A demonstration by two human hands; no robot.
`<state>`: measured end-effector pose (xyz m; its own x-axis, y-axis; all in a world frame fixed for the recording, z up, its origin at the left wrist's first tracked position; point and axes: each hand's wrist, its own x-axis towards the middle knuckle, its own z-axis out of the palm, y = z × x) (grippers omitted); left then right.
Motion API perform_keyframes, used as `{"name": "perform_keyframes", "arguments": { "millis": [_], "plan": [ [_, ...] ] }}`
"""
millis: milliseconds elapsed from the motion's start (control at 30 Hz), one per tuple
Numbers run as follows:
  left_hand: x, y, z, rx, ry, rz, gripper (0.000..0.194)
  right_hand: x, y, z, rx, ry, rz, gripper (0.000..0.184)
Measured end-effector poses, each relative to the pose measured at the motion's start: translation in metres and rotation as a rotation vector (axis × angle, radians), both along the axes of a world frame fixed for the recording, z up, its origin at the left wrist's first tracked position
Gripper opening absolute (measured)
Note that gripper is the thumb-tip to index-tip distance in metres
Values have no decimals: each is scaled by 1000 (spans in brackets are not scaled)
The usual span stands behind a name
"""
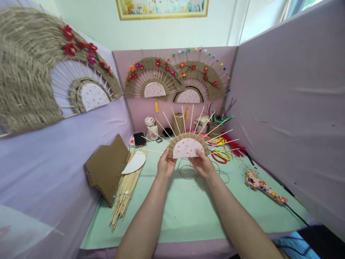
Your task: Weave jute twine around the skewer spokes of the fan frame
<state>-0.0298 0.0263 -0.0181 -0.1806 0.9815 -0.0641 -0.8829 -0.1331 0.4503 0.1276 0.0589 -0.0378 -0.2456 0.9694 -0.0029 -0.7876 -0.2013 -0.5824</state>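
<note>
Between both hands, above the table, is a half-round fan (188, 148) with a pink spotted centre. A woven twine band (181, 138) rims it, and bare wooden sticks (192, 118) spread outward from its curve. My left hand (166, 164) is closed on the fan's lower left corner. Its lower right part is pinched by my right hand (203, 162), the thumb resting on the spotted cloth. A thin twine (185, 177) lies looped on the table beneath, partly hidden by the right hand. Scissors with red and yellow handles (221, 156) lie just right of the fan.
A bundle of sticks (126, 194), a white half-round piece (134, 162) and brown cardboard (107, 165) lie left. On the right is a patterned glue gun (265, 186) with a cord. A twine spool (178, 124) and jars stand behind. Finished fans (151, 77) hang on the partition.
</note>
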Motion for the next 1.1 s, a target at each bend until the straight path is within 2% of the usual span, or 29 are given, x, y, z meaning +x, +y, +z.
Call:
{"name": "perform_keyframes", "arguments": {
  "millis": [200,567,700,833,933,1100],
  "plan": [
    [1,-3,5,52,-44,-19,24,-3,-5,2,28,2,20,26],
    [1,-3,6,56,-94,-44,29,-6,-5,-1,40,0,26,31],
    [-4,2,3,50,-143,3,30,-4,-4,2,71,34,-29,24],
    [-7,6,1,50,-181,20,32,0,-3,9,84,104,-98,34],
    [-7,6,0,47,-187,13,33,-1,-3,12,70,114,-159,32],
    [-7,6,0,43,-191,12,33,-5,-4,12,50,112,-157,26]
  ]
}}
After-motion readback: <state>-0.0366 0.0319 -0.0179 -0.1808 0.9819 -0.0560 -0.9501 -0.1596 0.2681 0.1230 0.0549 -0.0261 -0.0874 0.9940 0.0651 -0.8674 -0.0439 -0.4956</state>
